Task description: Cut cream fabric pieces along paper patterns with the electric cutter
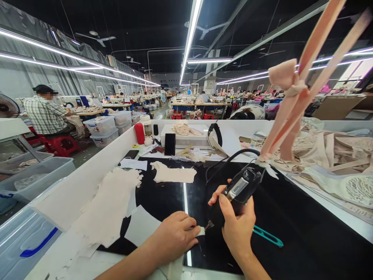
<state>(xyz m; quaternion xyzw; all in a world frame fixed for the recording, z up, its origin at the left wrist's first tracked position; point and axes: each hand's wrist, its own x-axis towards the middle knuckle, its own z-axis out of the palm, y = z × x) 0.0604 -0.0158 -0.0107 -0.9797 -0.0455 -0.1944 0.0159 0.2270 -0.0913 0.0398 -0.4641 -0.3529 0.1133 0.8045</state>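
My right hand grips a black corded hot knife, its flat metal tip pointing down and left. The tip stands just beside the end of a small pale strip. My left hand holds that strip against the glossy black work surface, fingers close together and mostly covering it. To the left lies a heap of cream fabric pieces. Behind my hands rests a smaller stack of cream pieces. A turquoise-handled tool lies right of my right hand, partly hidden by it.
Peach straps hang tied at the right, above piled cream straps. A white box, a phone and a red bottle stand at the back. Clear bins and a seated co-worker are at left.
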